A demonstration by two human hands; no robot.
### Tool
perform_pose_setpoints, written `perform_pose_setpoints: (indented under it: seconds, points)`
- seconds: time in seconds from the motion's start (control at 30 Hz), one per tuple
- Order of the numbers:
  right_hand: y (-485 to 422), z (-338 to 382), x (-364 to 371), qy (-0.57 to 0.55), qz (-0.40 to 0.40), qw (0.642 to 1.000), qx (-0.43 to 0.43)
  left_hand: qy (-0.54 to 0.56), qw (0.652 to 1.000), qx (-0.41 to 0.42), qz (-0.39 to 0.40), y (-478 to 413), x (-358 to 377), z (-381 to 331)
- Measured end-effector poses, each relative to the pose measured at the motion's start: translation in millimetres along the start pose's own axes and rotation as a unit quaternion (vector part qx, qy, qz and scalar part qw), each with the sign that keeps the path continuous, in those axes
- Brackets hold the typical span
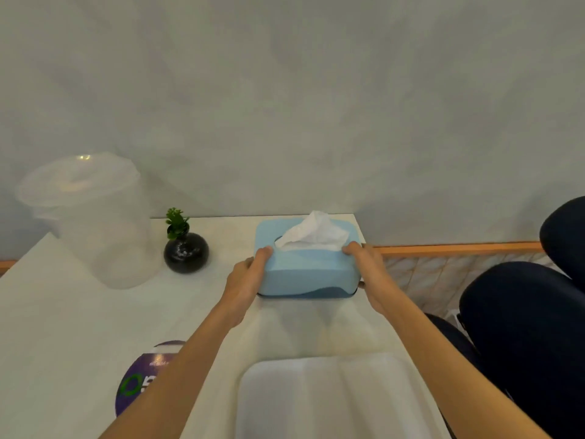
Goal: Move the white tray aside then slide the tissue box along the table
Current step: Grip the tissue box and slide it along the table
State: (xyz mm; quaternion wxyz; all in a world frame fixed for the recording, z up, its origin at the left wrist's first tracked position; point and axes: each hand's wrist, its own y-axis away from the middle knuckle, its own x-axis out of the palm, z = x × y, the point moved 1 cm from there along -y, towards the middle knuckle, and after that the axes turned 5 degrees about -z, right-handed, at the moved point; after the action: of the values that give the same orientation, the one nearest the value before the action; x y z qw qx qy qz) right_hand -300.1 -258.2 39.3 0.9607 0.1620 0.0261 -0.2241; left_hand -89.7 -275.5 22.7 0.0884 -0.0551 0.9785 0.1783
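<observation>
A light blue tissue box [308,270] with a white tissue sticking out of its top stands at the far right corner of the white table [63,312]. My left hand [248,280] grips the box's left end, thumb on its top. My right hand [368,274] grips its right end the same way. The white tray [332,394] lies flat at the near edge of the table, between my forearms and apart from the box.
A clear plastic lidded container [95,217] stands at the far left. A small black vase with a green plant [185,248] sits left of the box. A purple round sticker [142,375] marks the table. A dark chair [522,327] is on the right, beyond the table edge.
</observation>
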Motion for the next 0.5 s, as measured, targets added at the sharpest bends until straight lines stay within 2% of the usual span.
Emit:
perform_pose_setpoints:
  seconds: [0.2, 0.37, 0.5]
  points:
    - [-39, -17, -5, 0.028, 0.029, 0.999, -0.016, -0.027, 0.999, -0.012, -0.023, -19, 32, 1]
    - [-67, -19, -14, 0.027, 0.046, 0.998, -0.022, -0.024, 0.999, 0.009, 0.036, -39, 41, 4]
    - [-76, -30, -31, 0.007, 0.120, 0.991, -0.057, -0.025, 0.992, 0.081, 0.089, -40, 37, 5]
